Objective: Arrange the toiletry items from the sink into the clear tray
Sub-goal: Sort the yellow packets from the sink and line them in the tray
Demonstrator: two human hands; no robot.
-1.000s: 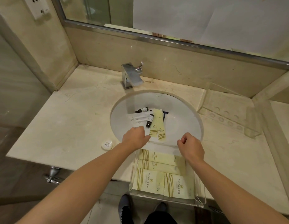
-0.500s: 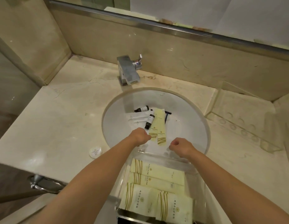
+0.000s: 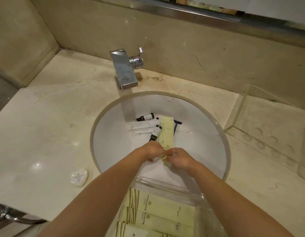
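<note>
In the white sink (image 3: 208, 137) lie two small dark bottles (image 3: 145, 117) (image 3: 155, 132), white flat packets (image 3: 139, 129), a blue razor (image 3: 177, 124) and long pale-yellow packets (image 3: 166, 132). My left hand (image 3: 152, 150) and my right hand (image 3: 180, 159) meet over the near ends of the yellow packets, and both hands pinch those ends. The clear tray (image 3: 165, 184) sits at the near counter edge under my forearms and holds several yellow packets (image 3: 158, 209).
A chrome faucet (image 3: 124, 71) stands behind the sink. A white round soap packet (image 3: 79, 177) lies on the counter to the left. A second clear tray (image 3: 268, 134) stands at the right against the wall.
Both hands moved forward from the tray rim into the sink and closed together on the near ends of the yellow packets. The camera tilted down and nearer.
</note>
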